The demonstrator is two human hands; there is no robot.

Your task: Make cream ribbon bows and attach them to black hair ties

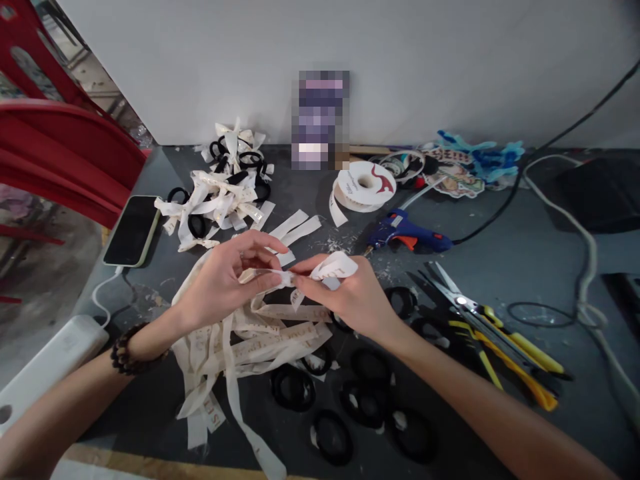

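Observation:
Both hands meet above the middle of the dark table, closed on a printed cream ribbon. The thumb and fingers of my left hand pinch its gathered middle from the left. My right hand grips it from the right, and a ribbon loop sticks up over the fingers. Whether a hair tie is held inside the ribbon is hidden. Under the hands lies a heap of cut ribbon strips with lettering. Several black hair ties are spread in front of my right hand, some with small white pieces on them.
Hair ties with ribbon bows are piled back left, beside a charging phone. A ribbon spool and a blue glue gun sit behind my hands. Scissors and yellow-handled pliers lie right. A black cord crosses the table.

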